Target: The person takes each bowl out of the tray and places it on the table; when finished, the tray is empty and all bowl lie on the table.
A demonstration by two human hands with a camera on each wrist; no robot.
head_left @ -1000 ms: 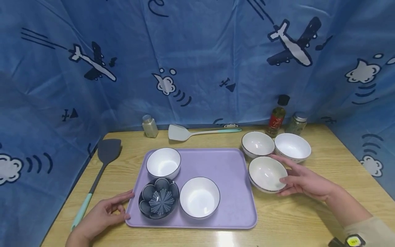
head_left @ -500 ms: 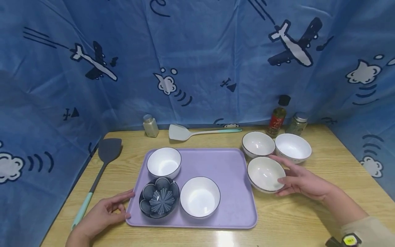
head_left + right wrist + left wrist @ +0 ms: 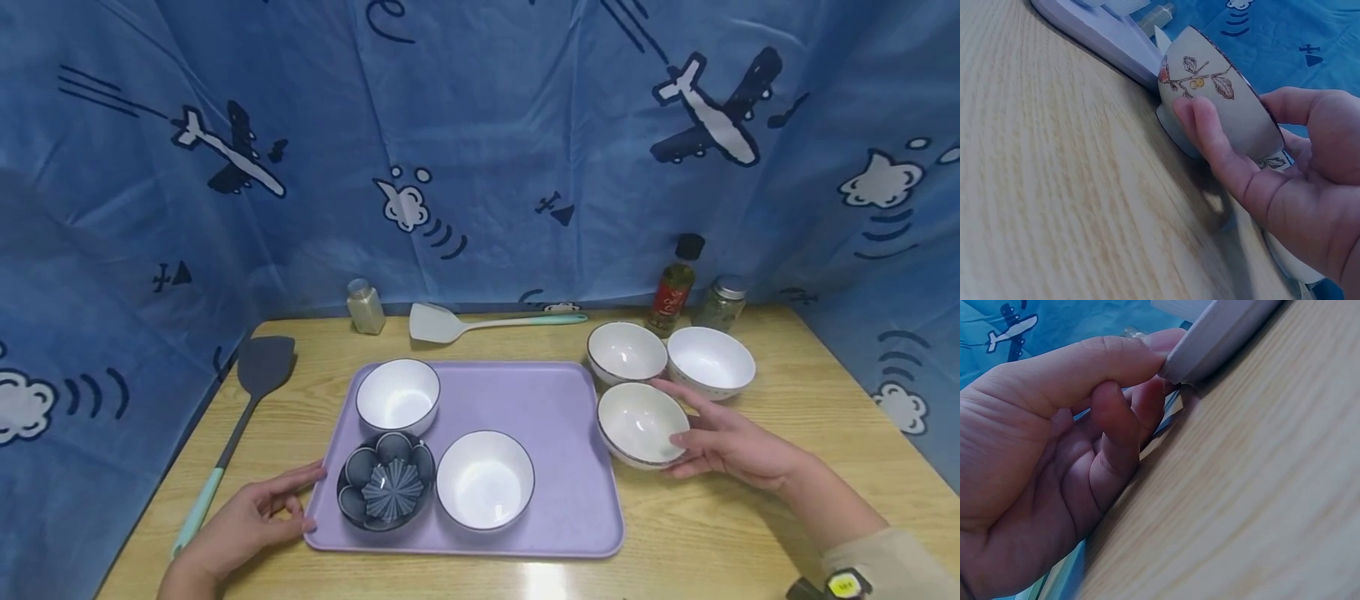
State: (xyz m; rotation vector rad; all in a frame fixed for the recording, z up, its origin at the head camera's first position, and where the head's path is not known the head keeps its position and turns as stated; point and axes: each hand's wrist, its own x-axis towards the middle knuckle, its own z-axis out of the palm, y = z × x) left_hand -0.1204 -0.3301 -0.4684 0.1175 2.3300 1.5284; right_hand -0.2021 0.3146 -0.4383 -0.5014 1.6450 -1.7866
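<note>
Blue cloth (image 3: 491, 92) along the far, left and right sides, lightly creased. On it, printed airplanes (image 3: 708, 112), white clouds (image 3: 903, 406) and dark curved lines. Below, a pale wooden table (image 3: 697, 525), grain visible. Near middle, a bright reflection (image 3: 546, 580).

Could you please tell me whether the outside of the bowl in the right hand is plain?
No, the bowl in the right hand has a leafy branch pattern on its outside.
</note>
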